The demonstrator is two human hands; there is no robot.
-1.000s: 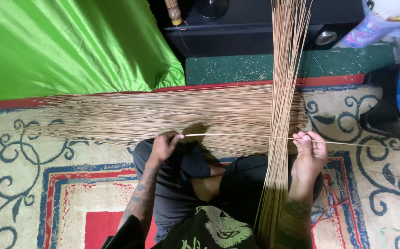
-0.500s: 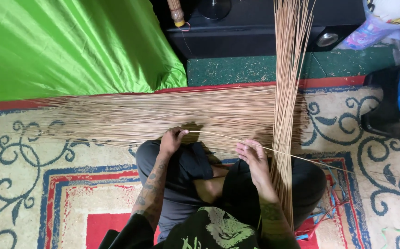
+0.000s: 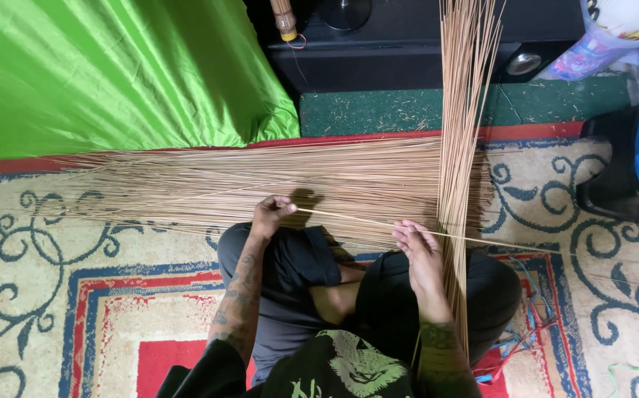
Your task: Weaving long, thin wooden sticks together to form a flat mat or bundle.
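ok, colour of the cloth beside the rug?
Bright green cloth, shiny and creased; seen in the head view, upper left.

- Single thin tan stick (image 3: 367, 220): lay slanting across the lap, pinched at its left end, passing through the other fingers.
- Flat sheaf of like sticks (image 3: 260, 184): spread crosswise on the carpet.

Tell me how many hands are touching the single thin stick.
2. The left hand pinches the thin stick at its left end; the right hand grips it further right, beside the upright stick bundle.
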